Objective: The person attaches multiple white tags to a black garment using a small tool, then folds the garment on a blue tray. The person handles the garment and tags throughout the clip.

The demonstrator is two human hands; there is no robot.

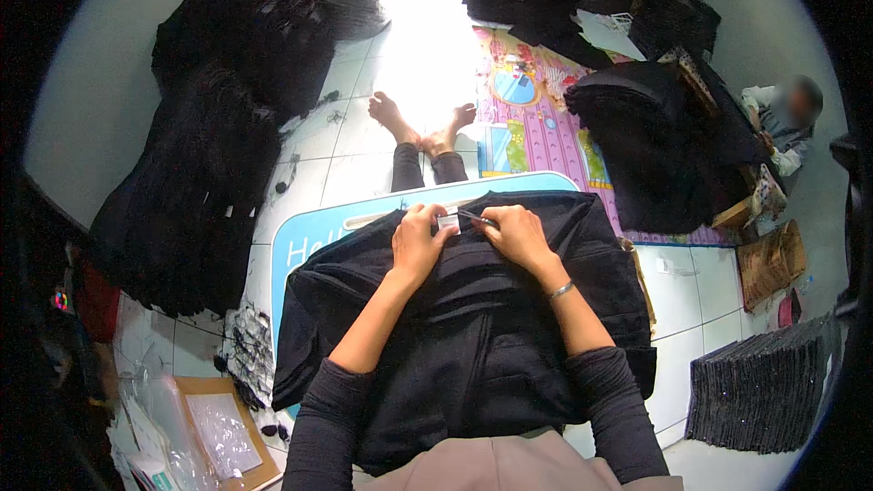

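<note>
Garment: black garment [473, 327] is spread over the lap and blue surface [300, 236].
Left hand [418, 241]: pinched on small white tag [447, 221].
Right hand [516, 235]: closed around thin tool [475, 216].
Risk: fabric may be snagged if the tool slips.

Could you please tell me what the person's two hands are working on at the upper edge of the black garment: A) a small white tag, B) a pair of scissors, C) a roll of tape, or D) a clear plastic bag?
A: the left hand pinches a small white tag at the top edge of the black garment, and the right hand meets it from the other side.
</note>
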